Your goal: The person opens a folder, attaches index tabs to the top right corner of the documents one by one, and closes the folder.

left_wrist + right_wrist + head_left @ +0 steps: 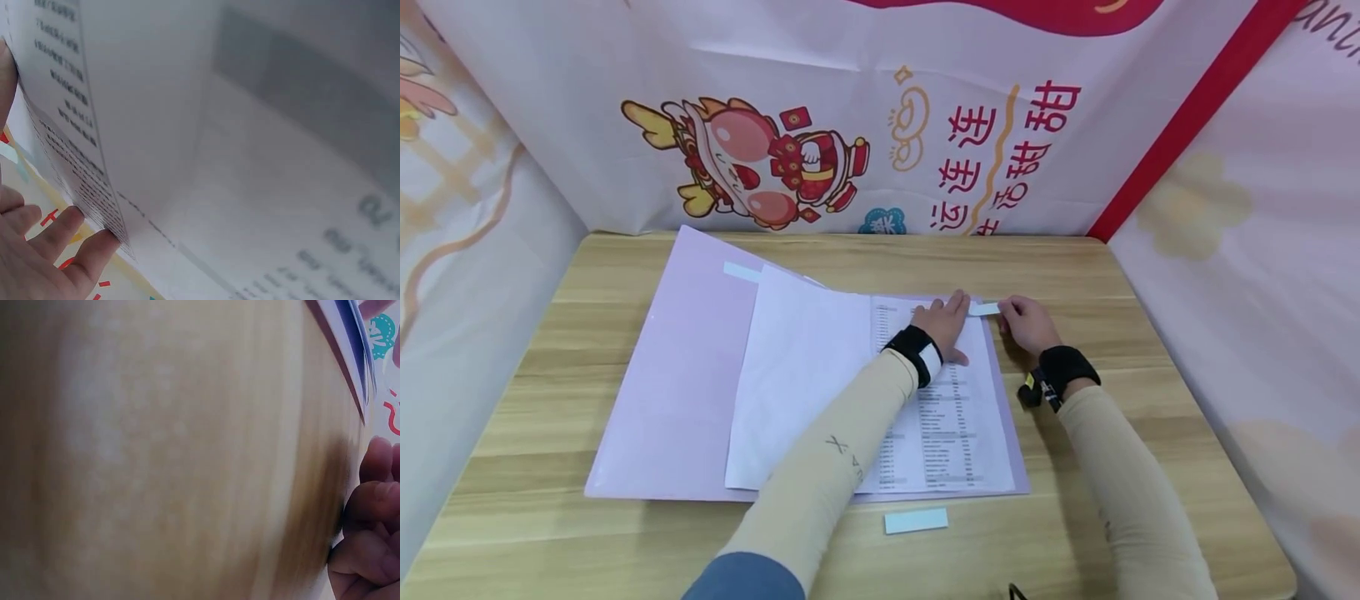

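A lilac folder (pixel 677 400) lies spread open on the wooden table. On its right side are printed sheets (pixel 992 433) with columns of text, and a blank white sheet (pixel 805 358) is turned over to the left. My left hand (pixel 942 325) rests on the upper part of the printed page, fingers extended; the left wrist view has the same hand (pixel 44 262) against the paper. At the folder's upper right corner, my right hand (pixel 1030 323) pinches one end of a pale blue strip (pixel 983 309). In the right wrist view, curled fingers of the right hand (pixel 372 544) show, the strip hidden.
Another pale blue strip (pixel 916 521) lies on the table (pixel 1000 558) in front of the folder. A similar strip (pixel 742 272) is on the left cover, partly beneath the turned sheet. Printed cloth (pixel 820 50) hangs behind the table and at both sides.
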`<control>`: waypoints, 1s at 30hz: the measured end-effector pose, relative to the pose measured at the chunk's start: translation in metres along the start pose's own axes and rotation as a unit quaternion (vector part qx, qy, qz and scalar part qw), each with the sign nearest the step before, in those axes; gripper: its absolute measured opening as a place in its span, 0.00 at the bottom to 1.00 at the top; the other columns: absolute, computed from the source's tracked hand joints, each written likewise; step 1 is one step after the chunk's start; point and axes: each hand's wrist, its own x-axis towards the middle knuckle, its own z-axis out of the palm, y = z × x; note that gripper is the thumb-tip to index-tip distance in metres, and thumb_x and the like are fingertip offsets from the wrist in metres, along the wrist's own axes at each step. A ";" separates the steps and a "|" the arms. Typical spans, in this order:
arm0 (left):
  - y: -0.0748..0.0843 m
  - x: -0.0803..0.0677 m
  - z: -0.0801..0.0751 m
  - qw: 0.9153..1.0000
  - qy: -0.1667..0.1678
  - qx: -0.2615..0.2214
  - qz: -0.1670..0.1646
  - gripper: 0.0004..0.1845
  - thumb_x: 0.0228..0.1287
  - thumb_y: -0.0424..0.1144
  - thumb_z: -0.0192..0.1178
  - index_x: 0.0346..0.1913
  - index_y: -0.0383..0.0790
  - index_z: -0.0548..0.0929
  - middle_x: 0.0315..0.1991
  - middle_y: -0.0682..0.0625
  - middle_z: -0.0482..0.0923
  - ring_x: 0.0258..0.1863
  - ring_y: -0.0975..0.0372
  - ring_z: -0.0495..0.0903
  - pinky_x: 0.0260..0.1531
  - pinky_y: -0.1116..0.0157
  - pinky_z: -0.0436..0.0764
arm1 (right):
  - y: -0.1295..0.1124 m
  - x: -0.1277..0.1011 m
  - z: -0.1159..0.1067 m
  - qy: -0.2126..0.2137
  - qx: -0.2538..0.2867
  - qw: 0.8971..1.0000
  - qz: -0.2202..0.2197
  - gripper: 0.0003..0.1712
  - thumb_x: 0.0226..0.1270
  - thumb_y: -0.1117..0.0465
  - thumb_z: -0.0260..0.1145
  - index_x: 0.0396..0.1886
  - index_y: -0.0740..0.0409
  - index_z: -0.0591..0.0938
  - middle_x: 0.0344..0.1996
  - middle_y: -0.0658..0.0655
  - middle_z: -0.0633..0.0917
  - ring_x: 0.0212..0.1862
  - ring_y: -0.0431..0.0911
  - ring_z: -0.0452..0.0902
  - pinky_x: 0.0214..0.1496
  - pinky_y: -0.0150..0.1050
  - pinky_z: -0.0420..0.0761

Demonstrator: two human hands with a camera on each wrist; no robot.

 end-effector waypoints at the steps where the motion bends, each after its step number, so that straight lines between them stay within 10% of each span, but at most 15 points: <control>1: 0.001 0.000 -0.001 1.000 -0.006 0.005 0.001 0.62 0.57 0.67 0.67 0.83 0.43 0.43 0.83 0.48 0.40 0.75 0.50 0.61 0.64 0.49 0.73 | 0.000 0.000 0.000 0.000 -0.003 1.000 0.001 0.22 0.84 0.54 0.49 0.36 0.66 0.78 0.28 0.60 0.79 0.31 0.49 0.71 0.35 0.38 0.70; 30: 0.002 0.002 0.000 0.999 -0.013 0.027 0.010 0.52 0.60 0.68 0.64 0.81 0.47 0.58 0.81 0.55 0.51 0.74 0.52 0.62 0.63 0.49 0.73 | -0.002 0.004 0.001 -0.013 -0.031 0.998 0.057 0.22 0.85 0.51 0.47 0.40 0.62 0.79 0.33 0.60 0.79 0.36 0.53 0.72 0.40 0.42 0.70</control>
